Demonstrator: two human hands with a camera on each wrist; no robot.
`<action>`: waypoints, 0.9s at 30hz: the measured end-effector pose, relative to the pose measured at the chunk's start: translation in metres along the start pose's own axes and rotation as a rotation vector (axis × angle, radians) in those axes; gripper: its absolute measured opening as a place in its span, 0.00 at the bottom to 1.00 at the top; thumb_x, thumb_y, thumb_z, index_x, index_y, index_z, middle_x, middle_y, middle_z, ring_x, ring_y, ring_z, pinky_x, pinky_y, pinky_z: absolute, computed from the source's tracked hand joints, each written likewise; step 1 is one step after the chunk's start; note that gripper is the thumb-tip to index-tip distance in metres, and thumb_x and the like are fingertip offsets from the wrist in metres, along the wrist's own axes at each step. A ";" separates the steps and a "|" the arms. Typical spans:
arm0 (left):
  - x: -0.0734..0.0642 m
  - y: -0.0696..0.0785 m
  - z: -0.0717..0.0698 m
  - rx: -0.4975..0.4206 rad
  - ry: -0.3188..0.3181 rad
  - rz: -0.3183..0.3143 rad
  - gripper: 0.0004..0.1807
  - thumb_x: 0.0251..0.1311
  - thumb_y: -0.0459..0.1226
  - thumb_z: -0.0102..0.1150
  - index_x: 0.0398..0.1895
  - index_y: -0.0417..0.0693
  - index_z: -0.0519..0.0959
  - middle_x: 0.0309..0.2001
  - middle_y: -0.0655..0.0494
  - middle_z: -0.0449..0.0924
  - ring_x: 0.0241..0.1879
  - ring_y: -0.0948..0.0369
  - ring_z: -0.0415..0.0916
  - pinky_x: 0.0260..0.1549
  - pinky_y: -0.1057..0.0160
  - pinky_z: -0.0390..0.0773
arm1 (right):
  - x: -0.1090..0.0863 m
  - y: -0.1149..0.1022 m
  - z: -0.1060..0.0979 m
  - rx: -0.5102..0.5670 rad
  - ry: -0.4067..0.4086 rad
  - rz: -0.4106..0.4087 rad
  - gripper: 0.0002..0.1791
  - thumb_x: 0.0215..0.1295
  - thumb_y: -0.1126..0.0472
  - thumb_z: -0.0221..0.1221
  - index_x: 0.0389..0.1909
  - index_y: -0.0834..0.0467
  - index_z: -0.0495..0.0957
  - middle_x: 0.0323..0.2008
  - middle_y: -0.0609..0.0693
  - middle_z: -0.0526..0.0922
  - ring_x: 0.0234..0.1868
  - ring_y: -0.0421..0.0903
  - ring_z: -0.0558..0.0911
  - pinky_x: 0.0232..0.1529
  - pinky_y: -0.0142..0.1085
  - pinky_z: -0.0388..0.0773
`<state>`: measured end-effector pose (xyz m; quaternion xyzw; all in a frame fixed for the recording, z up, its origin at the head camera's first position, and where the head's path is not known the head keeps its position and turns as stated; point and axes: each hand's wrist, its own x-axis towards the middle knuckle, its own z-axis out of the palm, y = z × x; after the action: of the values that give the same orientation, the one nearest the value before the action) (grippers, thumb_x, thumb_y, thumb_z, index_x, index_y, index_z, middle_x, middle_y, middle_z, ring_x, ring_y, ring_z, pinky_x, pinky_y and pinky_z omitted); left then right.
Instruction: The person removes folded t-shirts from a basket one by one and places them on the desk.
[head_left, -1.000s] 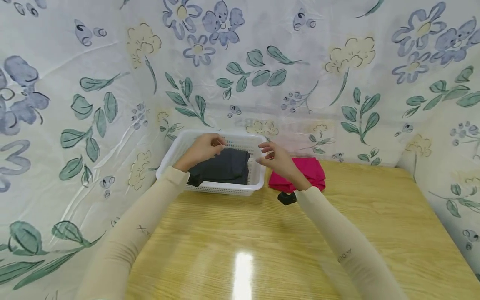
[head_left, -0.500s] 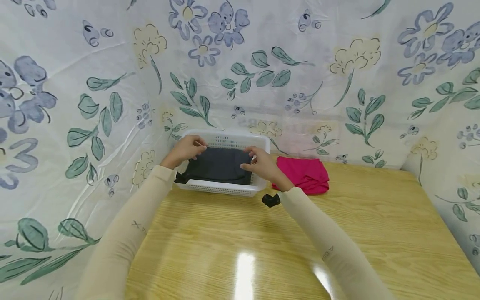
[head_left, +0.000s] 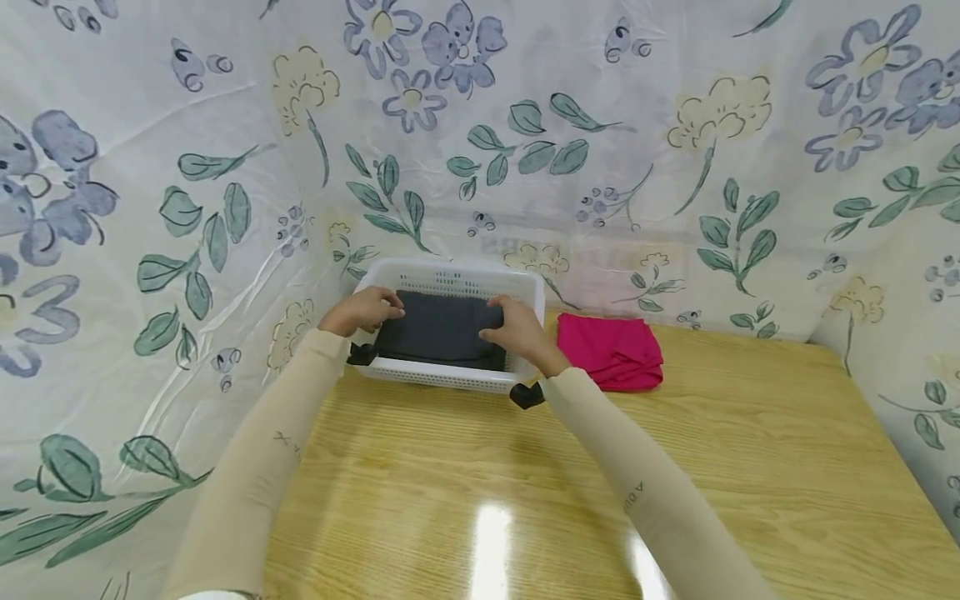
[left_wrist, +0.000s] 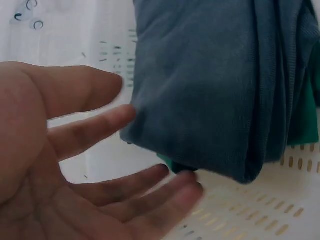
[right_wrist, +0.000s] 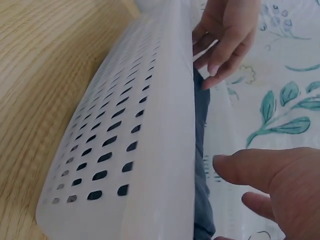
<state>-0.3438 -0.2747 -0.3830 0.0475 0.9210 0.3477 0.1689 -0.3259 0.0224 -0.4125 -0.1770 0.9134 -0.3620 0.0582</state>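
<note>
A dark blue-grey folded cloth (head_left: 442, 327) lies in a white plastic basket (head_left: 431, 379). In the left wrist view, something green (left_wrist: 304, 117) shows from under its layers. My left hand (head_left: 366, 310) is at the cloth's left end, with its fingers (left_wrist: 92, 127) spread and fairly straight. One fingertip meets or nearly meets the fabric edge. My right hand (head_left: 521, 329) reaches over the basket's right side to the cloth's other end. Its thumb (right_wrist: 245, 167) stands apart from the finger below it; the remaining fingers are mostly hidden.
A crimson folded cloth (head_left: 609, 352) lies on the wooden table (head_left: 420, 467), just right of the basket. A flower-printed sheet (head_left: 600, 167) hangs behind the table and along its left side. The basket stands close to the back sheet.
My right hand has moved left and in over the basket to the dark cloth's right end. My left hand has shifted left and down to its left end.
</note>
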 end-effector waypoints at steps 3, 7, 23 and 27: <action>0.000 -0.003 0.000 -0.026 -0.053 -0.035 0.22 0.79 0.37 0.47 0.68 0.32 0.69 0.60 0.36 0.70 0.44 0.47 0.76 0.46 0.48 0.80 | 0.004 -0.004 0.005 -0.031 -0.008 0.037 0.34 0.69 0.57 0.67 0.72 0.62 0.66 0.68 0.61 0.73 0.68 0.58 0.72 0.65 0.50 0.72; 0.000 -0.004 -0.002 -0.062 -0.108 -0.057 0.25 0.80 0.39 0.46 0.72 0.33 0.66 0.73 0.31 0.58 0.63 0.33 0.69 0.55 0.43 0.78 | 0.010 -0.004 0.014 -0.025 -0.052 0.109 0.38 0.69 0.55 0.67 0.74 0.61 0.63 0.67 0.62 0.74 0.67 0.59 0.73 0.65 0.49 0.73; 0.008 -0.015 -0.001 -0.238 -0.123 -0.065 0.25 0.76 0.35 0.55 0.72 0.37 0.67 0.66 0.32 0.66 0.56 0.42 0.77 0.51 0.48 0.81 | 0.012 0.004 0.028 0.137 0.042 0.141 0.30 0.67 0.59 0.69 0.68 0.56 0.72 0.70 0.57 0.72 0.68 0.56 0.73 0.62 0.48 0.74; 0.008 -0.014 0.000 -0.231 -0.117 -0.060 0.24 0.75 0.33 0.58 0.70 0.36 0.69 0.59 0.37 0.70 0.43 0.52 0.81 0.43 0.54 0.82 | 0.012 0.004 0.027 0.199 0.004 0.147 0.30 0.69 0.58 0.68 0.69 0.55 0.72 0.71 0.57 0.70 0.68 0.56 0.72 0.63 0.49 0.73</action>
<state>-0.3511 -0.2839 -0.3945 0.0205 0.8645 0.4426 0.2372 -0.3313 0.0033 -0.4348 -0.1022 0.8836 -0.4459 0.1003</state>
